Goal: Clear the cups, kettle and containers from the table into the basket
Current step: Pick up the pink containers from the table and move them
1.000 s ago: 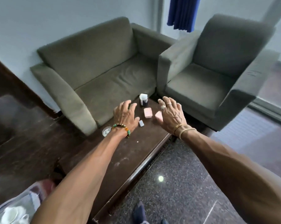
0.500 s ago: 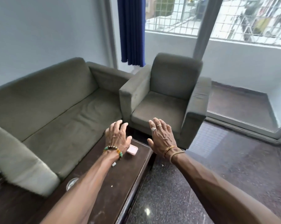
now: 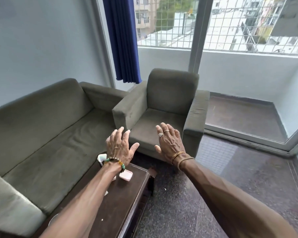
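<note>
The grey-green sofa [image 3: 50, 134] is seen along the left. The dark wooden surface [image 3: 120, 203] is set just in front of it, running from the near edge away toward the armchair [image 3: 170, 100]. At the far end of the surface, a white container [image 3: 100, 158] is standing near the sofa-side edge, half hidden behind the left wrist. The left hand [image 3: 120, 146] is held above that far end, fingers spread and loose, nothing grasped. A beaded bracelet is worn at its wrist.

Just right of the left forearm, a flat pink container [image 3: 126, 175] is lying on the surface, apart from the white one and touched by neither hand. A small pale piece [image 3: 106, 193] is glimpsed nearer, beside the forearm, and what it is cannot be told.

Further right, the right hand [image 3: 169, 143] is held out beyond the surface's far right corner and is seen against the front of the armchair seat. Its fingers are straight and slightly parted, released, nothing carried. Rings and two bangles are worn on it. A blue curtain [image 3: 124, 40] is hung behind the armchair, and a grilled window [image 3: 247, 23] is seen at the far right.
</note>
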Action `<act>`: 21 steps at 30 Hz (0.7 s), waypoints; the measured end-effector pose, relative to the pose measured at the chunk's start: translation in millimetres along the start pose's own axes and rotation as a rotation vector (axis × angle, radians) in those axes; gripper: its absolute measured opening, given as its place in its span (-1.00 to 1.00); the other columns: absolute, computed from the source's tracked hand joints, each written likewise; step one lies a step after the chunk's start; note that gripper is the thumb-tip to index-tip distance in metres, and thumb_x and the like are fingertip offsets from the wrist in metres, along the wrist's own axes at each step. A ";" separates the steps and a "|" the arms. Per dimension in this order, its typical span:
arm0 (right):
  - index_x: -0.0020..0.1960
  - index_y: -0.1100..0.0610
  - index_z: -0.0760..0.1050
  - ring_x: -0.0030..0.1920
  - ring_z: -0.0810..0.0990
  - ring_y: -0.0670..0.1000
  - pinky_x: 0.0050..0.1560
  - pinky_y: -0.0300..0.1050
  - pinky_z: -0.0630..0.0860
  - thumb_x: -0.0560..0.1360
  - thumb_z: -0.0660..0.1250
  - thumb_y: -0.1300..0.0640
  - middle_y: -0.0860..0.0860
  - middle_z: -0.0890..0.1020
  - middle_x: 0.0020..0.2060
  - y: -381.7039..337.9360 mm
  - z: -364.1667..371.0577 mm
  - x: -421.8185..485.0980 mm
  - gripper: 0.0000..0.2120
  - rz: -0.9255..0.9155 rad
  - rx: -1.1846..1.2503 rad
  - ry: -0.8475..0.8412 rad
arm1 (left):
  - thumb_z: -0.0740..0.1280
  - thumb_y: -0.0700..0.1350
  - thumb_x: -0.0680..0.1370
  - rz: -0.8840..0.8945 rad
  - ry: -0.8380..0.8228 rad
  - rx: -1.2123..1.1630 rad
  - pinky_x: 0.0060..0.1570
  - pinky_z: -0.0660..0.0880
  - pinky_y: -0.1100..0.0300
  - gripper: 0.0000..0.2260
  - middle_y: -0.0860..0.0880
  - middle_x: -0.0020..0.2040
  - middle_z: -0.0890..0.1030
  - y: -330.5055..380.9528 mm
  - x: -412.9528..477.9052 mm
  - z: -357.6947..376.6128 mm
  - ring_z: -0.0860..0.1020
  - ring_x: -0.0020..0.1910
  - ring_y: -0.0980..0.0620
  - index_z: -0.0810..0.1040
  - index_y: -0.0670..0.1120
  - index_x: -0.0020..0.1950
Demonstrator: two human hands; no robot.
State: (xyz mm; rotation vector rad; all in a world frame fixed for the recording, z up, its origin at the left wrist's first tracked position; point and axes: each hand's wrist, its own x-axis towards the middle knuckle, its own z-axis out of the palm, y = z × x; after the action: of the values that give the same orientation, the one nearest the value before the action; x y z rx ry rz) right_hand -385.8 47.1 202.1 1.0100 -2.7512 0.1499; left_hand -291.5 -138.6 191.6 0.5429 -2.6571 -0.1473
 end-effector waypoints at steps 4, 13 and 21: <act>0.55 0.16 0.08 0.50 0.13 0.20 0.42 0.11 0.17 0.47 0.33 -0.11 0.14 0.17 0.51 20.5 -0.4 1.2 -0.21 -0.007 -0.004 0.014 | 0.32 0.25 0.48 0.010 -0.008 0.004 0.35 0.27 -0.09 -0.41 -0.09 0.46 0.35 22.9 2.2 6.1 0.29 0.44 -0.14 0.42 -0.04 0.41; 0.56 0.15 0.05 0.51 0.10 0.20 0.45 0.11 0.14 0.49 0.31 -0.09 0.15 0.12 0.53 45.3 31.0 16.9 -0.22 -0.002 0.027 -0.038 | 0.30 0.26 0.48 0.013 -0.071 0.012 0.37 0.25 -0.08 -0.40 -0.07 0.46 0.33 34.8 21.5 43.5 0.28 0.44 -0.13 0.40 -0.03 0.42; 0.56 0.16 0.07 0.50 0.14 0.22 0.42 0.12 0.18 0.48 0.33 -0.09 0.16 0.15 0.52 67.1 60.3 72.5 -0.22 -0.016 -0.030 -0.102 | 0.32 0.26 0.47 0.005 -0.111 0.003 0.36 0.26 -0.08 -0.39 -0.08 0.46 0.34 28.8 79.7 85.1 0.29 0.44 -0.13 0.39 -0.03 0.42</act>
State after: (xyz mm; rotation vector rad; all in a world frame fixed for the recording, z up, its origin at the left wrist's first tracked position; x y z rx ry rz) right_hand -492.8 42.6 158.3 1.0596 -2.8263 0.0563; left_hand -404.2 -142.1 150.4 0.5443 -2.7665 -0.1769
